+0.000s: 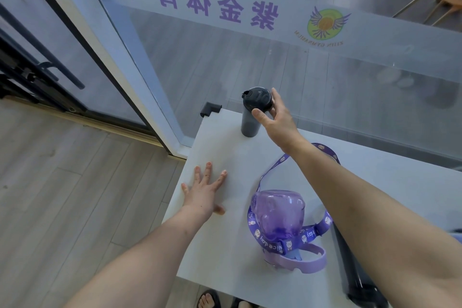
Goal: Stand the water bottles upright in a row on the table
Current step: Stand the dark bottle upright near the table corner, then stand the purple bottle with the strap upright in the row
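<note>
A dark grey bottle [251, 117] stands upright near the far left corner of the white table [225, 232]. My right hand [276, 117] is closed around its lid from the right. A purple translucent bottle [277, 215] lies on its side near the front of the table, lid toward me, with a purple printed strap [275, 166] looping around it. A second dark bottle [355, 272] lies on its side at the front right, partly hidden under my right forearm. My left hand [205, 192] rests flat on the table near its left edge, fingers spread, holding nothing.
A glass partition with purple lettering and a round logo [325, 24] runs right behind the table. A black corner guard [210, 109] caps the table's far left corner. A glass door [75, 57] stands at the left over wooden floor. My sandalled feet [210, 299] show below the front edge.
</note>
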The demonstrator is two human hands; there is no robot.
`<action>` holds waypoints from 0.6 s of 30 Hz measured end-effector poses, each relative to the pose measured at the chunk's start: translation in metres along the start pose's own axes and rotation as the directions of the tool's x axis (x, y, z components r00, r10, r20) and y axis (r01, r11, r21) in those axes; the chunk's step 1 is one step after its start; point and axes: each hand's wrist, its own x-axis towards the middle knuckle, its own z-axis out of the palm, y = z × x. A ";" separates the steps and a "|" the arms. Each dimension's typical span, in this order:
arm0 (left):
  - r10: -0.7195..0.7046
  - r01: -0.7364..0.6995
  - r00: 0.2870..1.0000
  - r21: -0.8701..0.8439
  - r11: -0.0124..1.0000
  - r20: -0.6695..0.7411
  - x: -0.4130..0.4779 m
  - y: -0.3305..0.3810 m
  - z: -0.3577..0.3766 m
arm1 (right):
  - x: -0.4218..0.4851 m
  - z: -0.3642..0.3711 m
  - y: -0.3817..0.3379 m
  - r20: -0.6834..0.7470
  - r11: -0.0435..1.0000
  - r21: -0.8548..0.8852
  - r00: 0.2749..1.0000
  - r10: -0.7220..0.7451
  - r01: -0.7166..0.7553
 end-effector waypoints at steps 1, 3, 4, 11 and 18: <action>0.001 -0.001 1.000 0.000 1.000 -0.001 0.000 0.000 0.000 | -0.005 -0.001 0.000 -0.002 1.000 0.013 1.000 0.007 -0.007; 0.001 -0.001 1.000 -0.004 1.000 0.002 -0.002 0.000 -0.002 | -0.022 -0.007 0.003 -0.053 1.000 0.008 0.999 0.000 0.000; 0.001 -0.001 1.000 -0.006 1.000 0.004 -0.003 0.001 -0.002 | -0.036 -0.011 0.006 -0.086 1.000 -0.014 0.996 -0.024 0.023; -0.002 0.002 1.000 -0.002 1.000 -0.026 -0.014 0.005 -0.003 | -0.183 -0.034 0.060 0.117 0.818 -0.470 0.942 -0.315 0.332; 0.032 -0.032 0.998 0.012 0.999 -0.044 -0.034 0.009 0.026 | -0.254 -0.040 0.094 0.369 0.576 -0.653 0.871 -0.324 0.491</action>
